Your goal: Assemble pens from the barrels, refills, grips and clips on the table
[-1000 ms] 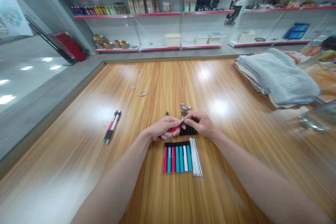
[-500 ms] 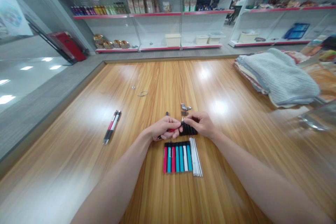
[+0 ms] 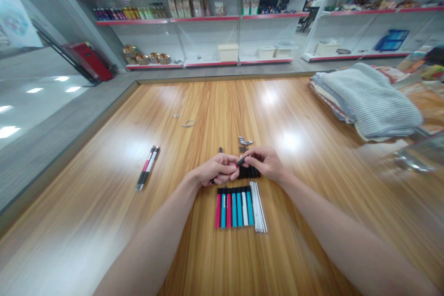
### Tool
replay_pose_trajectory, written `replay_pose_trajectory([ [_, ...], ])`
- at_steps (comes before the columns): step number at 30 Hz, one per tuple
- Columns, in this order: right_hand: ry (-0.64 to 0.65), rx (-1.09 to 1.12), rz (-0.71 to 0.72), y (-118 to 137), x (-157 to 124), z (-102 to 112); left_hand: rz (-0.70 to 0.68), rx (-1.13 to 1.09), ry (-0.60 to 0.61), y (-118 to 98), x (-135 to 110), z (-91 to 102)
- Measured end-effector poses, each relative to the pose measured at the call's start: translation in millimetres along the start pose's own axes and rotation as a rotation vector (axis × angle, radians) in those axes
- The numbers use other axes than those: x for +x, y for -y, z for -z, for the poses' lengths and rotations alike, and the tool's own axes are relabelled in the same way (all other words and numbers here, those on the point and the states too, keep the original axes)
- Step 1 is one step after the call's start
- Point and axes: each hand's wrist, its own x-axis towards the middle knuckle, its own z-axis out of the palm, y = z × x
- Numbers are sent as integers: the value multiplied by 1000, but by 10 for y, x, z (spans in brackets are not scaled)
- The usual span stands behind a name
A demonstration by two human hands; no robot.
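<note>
Left hand point(image 3: 219, 169) clasps the pen point(image 3: 240, 162); right hand point(image 3: 264, 163) pinches its far-right end. Long axis slants near-left to far-right.

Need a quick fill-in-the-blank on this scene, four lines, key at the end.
1. The left hand and right hand hold a pen part whose end nearer the right hand is coloured ____.
2. In the row of pen barrels, exactly one is ____; the others are red or teal.
3. The number of pens lying together on the left of the table is ____.
4. The folded striped cloth lies on the table's ____ side.

Missing words: black; white; two; right
</note>
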Motion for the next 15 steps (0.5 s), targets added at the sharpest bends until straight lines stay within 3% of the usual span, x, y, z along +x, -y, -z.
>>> replay_pose_trajectory([
  [15, -1, -57, -19, 15, -3, 7, -5, 12, 14, 51, 21, 53],
])
